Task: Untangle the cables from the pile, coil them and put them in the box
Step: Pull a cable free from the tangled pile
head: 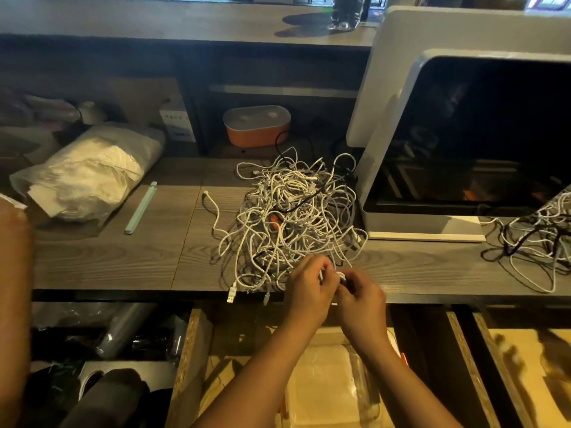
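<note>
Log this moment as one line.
left hand and right hand: pinching white cable | pile: tangled, on desk | orange box: behind pile, lid on

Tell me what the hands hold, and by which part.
The left hand and right hand both pinch a white cable at a small loop between them, by the pile.

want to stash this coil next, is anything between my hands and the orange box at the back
Yes: the cable pile lies on the desk between the orange box and the left hand and right hand gripping the white cable. The box's lid also looks on.
</note>
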### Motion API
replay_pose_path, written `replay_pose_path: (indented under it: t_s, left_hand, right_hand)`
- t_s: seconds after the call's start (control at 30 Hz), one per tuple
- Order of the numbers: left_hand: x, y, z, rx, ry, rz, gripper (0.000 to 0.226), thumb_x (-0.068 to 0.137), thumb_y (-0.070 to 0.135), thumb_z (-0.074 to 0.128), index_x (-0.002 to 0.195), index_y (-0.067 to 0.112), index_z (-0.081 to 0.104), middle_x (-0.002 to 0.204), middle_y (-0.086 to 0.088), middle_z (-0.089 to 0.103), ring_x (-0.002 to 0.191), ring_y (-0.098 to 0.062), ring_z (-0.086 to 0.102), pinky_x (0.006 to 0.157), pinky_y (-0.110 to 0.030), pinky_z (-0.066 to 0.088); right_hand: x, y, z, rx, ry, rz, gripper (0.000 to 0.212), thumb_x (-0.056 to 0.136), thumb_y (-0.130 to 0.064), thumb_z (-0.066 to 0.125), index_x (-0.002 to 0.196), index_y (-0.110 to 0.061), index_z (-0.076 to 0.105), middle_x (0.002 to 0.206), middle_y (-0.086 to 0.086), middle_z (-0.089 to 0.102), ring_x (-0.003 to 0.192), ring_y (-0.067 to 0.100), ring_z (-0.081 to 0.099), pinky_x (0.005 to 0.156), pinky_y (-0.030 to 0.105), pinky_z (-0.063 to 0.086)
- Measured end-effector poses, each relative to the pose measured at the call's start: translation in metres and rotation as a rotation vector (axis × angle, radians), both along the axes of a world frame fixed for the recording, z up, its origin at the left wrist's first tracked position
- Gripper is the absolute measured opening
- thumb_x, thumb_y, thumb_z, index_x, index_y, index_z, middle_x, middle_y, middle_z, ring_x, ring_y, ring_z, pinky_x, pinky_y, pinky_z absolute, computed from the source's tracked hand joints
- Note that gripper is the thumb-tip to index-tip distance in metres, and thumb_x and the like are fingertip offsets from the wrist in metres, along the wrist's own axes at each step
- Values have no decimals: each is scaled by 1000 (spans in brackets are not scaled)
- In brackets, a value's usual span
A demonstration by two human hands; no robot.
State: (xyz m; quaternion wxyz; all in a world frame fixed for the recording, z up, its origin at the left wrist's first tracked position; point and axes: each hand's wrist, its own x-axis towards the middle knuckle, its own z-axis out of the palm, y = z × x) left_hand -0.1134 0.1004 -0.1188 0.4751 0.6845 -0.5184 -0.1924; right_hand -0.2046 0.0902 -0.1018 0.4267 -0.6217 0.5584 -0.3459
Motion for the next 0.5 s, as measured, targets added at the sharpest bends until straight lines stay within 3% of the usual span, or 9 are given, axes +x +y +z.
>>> replay_pose_path:
  t_s: [0.1, 0.2, 0.27, 0.37, 0.43, 0.5]
  left_hand:
    - [3, -5, 8, 69, 101, -53, 17, 89, 31, 43, 75, 23, 48, 65, 13, 46, 57, -4, 44, 52, -23, 34]
    - [9, -11, 19, 254, 254, -113, 25, 96, 16, 46, 73, 26, 48, 59, 8, 45, 47, 1, 39, 44, -14, 28]
    - [12, -13, 23, 334, 358, -102, 24, 97, 15, 43, 75, 23, 50, 62, 5, 46, 52, -4, 39, 43, -14, 27]
    - [11, -13, 29, 385, 538, -32, 23, 97, 17, 40, 79, 18, 53, 70, 0, 48, 62, -11, 41, 54, -23, 31]
    - [8, -14, 31, 394, 584, 13, 23, 97, 17, 40, 79, 19, 54, 73, -1, 49, 65, -11, 42, 57, -26, 32]
    - [5, -14, 30, 398, 613, 62, 23, 98, 17, 38, 80, 20, 53, 76, 1, 49, 66, -10, 42, 57, -25, 32]
  right_hand:
    - [-2, -3, 2, 47, -76, 14, 25, 87, -1, 59, 84, -24, 66, 76, -2, 67, 73, 12, 63, 63, 24, 52]
    - [-6, -7, 7, 134, -220, 32, 29, 86, 4, 58, 84, -24, 65, 81, 0, 68, 79, 15, 65, 66, 21, 53]
    - [-9, -9, 9, 229, -321, 58, 27, 86, 5, 58, 90, -20, 65, 82, 3, 69, 80, 20, 65, 66, 24, 52]
    - [-15, -14, 11, 372, -421, 115, 25, 88, 1, 58, 106, -17, 59, 80, 7, 66, 78, 23, 64, 69, 31, 52]
    - [-19, -16, 11, 372, -410, 165, 26, 89, -3, 59, 108, -19, 55, 77, 3, 64, 77, 20, 63, 69, 30, 52]
    - [-21, -16, 12, 233, -244, 265, 26, 90, -9, 59, 107, -29, 54, 86, -4, 65, 80, 11, 63, 70, 24, 53]
